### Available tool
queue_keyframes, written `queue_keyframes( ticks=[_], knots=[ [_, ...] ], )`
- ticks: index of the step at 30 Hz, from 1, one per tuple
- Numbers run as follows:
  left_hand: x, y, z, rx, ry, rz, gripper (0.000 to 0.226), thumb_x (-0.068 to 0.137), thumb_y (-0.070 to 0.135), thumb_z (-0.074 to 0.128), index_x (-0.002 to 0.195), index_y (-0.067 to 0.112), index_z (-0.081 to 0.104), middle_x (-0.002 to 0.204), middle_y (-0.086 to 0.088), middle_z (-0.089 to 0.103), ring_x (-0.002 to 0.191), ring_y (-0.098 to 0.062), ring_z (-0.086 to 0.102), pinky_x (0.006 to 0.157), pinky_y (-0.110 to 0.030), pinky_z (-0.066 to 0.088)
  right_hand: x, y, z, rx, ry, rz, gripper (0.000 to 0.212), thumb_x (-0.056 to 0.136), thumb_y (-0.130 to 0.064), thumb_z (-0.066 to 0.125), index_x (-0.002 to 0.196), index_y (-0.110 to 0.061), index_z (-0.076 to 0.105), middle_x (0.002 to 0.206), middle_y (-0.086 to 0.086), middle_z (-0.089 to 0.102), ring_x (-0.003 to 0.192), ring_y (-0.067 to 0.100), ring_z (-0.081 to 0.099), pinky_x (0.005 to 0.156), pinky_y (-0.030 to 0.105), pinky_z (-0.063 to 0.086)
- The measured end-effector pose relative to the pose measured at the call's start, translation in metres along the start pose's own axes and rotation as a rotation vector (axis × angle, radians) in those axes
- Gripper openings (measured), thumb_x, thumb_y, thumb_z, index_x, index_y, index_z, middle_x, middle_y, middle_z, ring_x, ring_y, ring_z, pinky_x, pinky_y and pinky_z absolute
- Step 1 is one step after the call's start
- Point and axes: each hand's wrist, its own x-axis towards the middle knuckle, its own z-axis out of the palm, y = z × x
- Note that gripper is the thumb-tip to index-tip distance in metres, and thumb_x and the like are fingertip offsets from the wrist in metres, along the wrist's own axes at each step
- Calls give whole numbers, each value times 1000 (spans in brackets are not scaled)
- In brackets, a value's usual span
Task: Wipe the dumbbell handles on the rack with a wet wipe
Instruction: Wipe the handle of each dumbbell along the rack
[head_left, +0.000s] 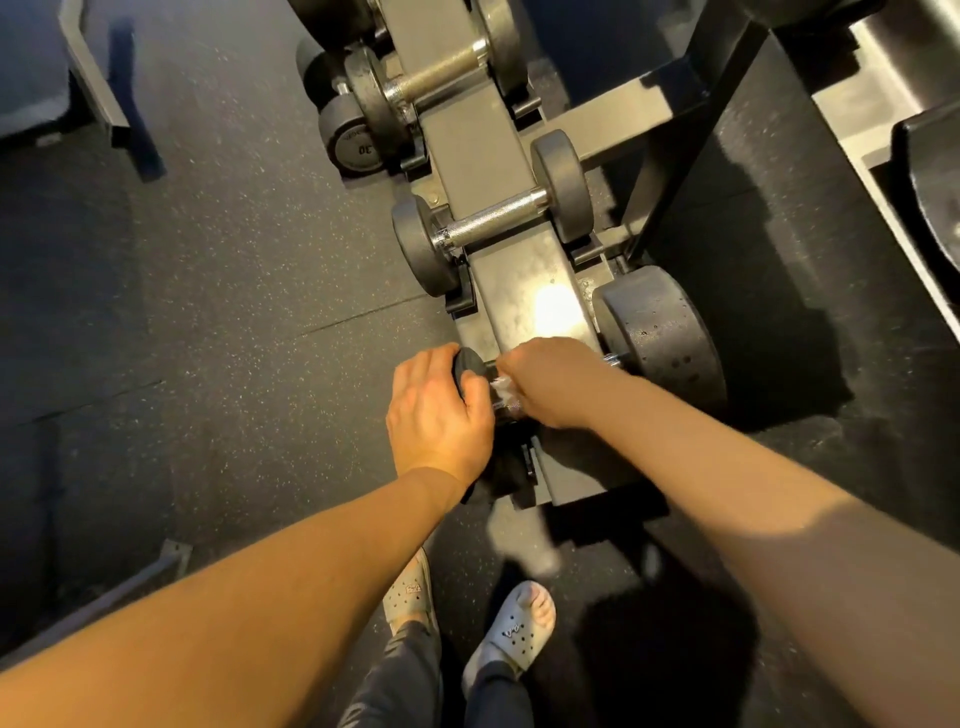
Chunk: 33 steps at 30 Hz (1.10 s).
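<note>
A grey vertical dumbbell rack runs away from me. On its nearest cradle lies a dumbbell whose large right head shows. My left hand is cupped over the small left head of that dumbbell. My right hand is wrapped around its handle with a white wet wipe bunched under the fingers; the handle is almost wholly hidden. Farther up rest a second dumbbell with a bare knurled steel handle and a third dumbbell.
Dark speckled rubber flooring lies to the left. Another dumbbell marked 30 sits at the rack's left side. A black machine frame and a grey bench stand at right. My feet in grey clogs are below.
</note>
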Motion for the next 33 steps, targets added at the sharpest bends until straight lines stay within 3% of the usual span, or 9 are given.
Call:
queue_keyframes(
  ticks=[4, 8, 10, 12, 15, 19, 27, 31, 33],
  knots=[
    [1, 0, 1, -9, 3, -13, 51, 94, 35, 35, 134, 16, 60, 130, -4, 63, 124, -23, 49, 99, -38, 42, -7, 11, -13, -260, 27, 52, 26, 97, -18, 60, 122, -13, 58, 117, 9, 65, 108, 29, 64, 77, 35, 44],
    [-1, 1, 0, -13, 7, -10, 51, 94, 34, 36, 134, 15, 60, 130, -5, 63, 125, -23, 49, 98, -38, 41, -13, -15, 12, 57, 141, 110, 4, 96, -17, 59, 99, -18, 61, 99, 6, 65, 96, 28, 65, 75, 34, 43],
    [0, 2, 1, -14, 10, -10, 52, 93, 34, 36, 134, 13, 60, 130, -5, 64, 126, -24, 49, 99, -39, 42, -20, -25, 27, 231, 226, 98, 12, 98, -18, 53, 87, -18, 59, 94, 6, 65, 92, 28, 64, 74, 34, 41],
    [0, 2, 1, -12, 11, -5, 52, 93, 34, 36, 134, 13, 61, 130, -6, 64, 126, -25, 50, 99, -40, 42, -26, -25, 39, 211, 304, 23, 12, 96, -14, 54, 92, -15, 65, 97, 5, 66, 94, 27, 63, 88, 33, 46],
    [-1, 2, -1, -7, 15, 1, 52, 94, 33, 36, 134, 12, 61, 130, -6, 64, 125, -25, 50, 100, -39, 42, -33, -6, 41, -11, 296, -89, 23, 93, -16, 60, 112, -17, 72, 115, 0, 69, 112, 22, 60, 119, 39, 28],
    [-1, 4, -1, -4, 16, 0, 51, 94, 32, 35, 134, 12, 61, 130, -6, 64, 125, -25, 50, 100, -40, 42, -41, 6, 45, -116, 448, 28, 20, 88, -19, 63, 103, -18, 75, 102, -2, 69, 99, 21, 56, 91, 38, 42],
    [0, 0, 1, -1, 28, -2, 50, 94, 34, 36, 133, 15, 61, 129, -5, 64, 124, -23, 51, 100, -38, 42, -53, -42, 114, 625, 522, 229, 12, 99, -14, 56, 102, -16, 68, 98, -4, 57, 85, 8, 54, 73, 23, 45],
    [-1, 1, 1, 2, 24, 4, 49, 94, 33, 37, 132, 15, 61, 127, -6, 64, 122, -24, 51, 98, -39, 42, -55, -41, 121, 1486, 607, 741, 33, 96, -2, 63, 65, -13, 60, 61, -13, 54, 58, -3, 47, 60, 15, 40],
    [-1, 1, 1, -3, 25, -3, 49, 94, 33, 37, 132, 15, 61, 128, -5, 64, 123, -24, 51, 97, -38, 41, -39, -52, 112, 1873, 559, 827, 18, 94, 1, 63, 77, -3, 68, 70, 0, 66, 71, 8, 57, 69, 23, 49]
  ],
)
